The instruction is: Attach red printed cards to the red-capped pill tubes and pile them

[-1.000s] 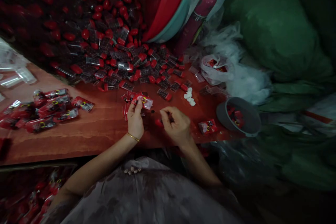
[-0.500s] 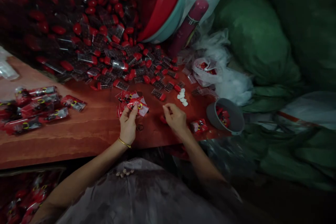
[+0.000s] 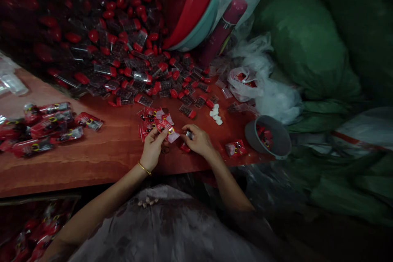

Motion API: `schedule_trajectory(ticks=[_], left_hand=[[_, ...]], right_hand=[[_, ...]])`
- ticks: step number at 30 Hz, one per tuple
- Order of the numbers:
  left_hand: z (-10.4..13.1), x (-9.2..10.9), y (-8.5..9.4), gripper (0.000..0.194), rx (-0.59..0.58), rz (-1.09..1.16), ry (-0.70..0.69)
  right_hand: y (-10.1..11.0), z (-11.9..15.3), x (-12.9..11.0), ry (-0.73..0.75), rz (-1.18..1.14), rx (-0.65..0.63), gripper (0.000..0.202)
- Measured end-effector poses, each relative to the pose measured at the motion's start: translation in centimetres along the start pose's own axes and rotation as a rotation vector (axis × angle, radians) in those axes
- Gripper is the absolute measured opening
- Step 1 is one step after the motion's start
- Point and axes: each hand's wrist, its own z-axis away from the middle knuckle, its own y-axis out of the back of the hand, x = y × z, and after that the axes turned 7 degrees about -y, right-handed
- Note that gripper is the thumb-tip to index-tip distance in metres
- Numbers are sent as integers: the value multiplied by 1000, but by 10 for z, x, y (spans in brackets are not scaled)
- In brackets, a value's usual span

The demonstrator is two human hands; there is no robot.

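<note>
My left hand [image 3: 152, 147], with a gold bracelet at the wrist, pinches a red printed packet [image 3: 166, 126] by its edge. Under and behind it lie more flat red packets [image 3: 150, 113] on the reddish table [image 3: 116, 151]. Just to the right, my right hand [image 3: 198, 141] has its fingers curled round a small clear container with a red end [image 3: 185, 146], partly hidden by the fingers. Small white round pieces [image 3: 215, 114] lie beyond my right hand. Right of that hand is a red packet [image 3: 236, 148].
Behind the hands spreads a large heap of red-capped clear containers [image 3: 123, 61]. A grey bucket [image 3: 280, 143], a plastic bag [image 3: 260, 86], a maroon spray can [image 3: 222, 30] and basins [image 3: 190, 12] stand right and back. Filled packets [image 3: 49, 125] lie left.
My right hand has moved slightly left, nearer the left hand, and its fingers have closed round the small container. The packet in my left hand has shifted a little right. The view has shifted slightly.
</note>
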Motion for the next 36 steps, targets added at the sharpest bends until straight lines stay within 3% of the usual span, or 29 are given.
schedule_trajectory(ticks=[5,8,11,14,17,19,23,29,36], left_hand=[[-6,10,12,30,27,-52,-70],[-9,16,16,31,34,-45,-82],[-9,20,17,29,26,-40,-84],[-8,22,17,28,7,-63,-63],[-6,22,18,29,0,-70,-14],[-6,22,20,30,11,-55,12],[-8,24,20,33,24,-2,65],[-8,25,12,41,8,27,124],[-6,22,14,37,0,-25,54]], right_hand=[[12,18,10,-36,145,234,28],[18,29,19,22,166,256,33],[24,30,19,146,227,157,46],[28,20,14,280,293,-40,56],[27,8,13,391,289,-183,53],[25,3,15,409,252,-209,45],[20,12,15,322,81,-155,24],[16,42,-6,61,-371,-245,28],[10,54,-26,-53,-541,-145,25]])
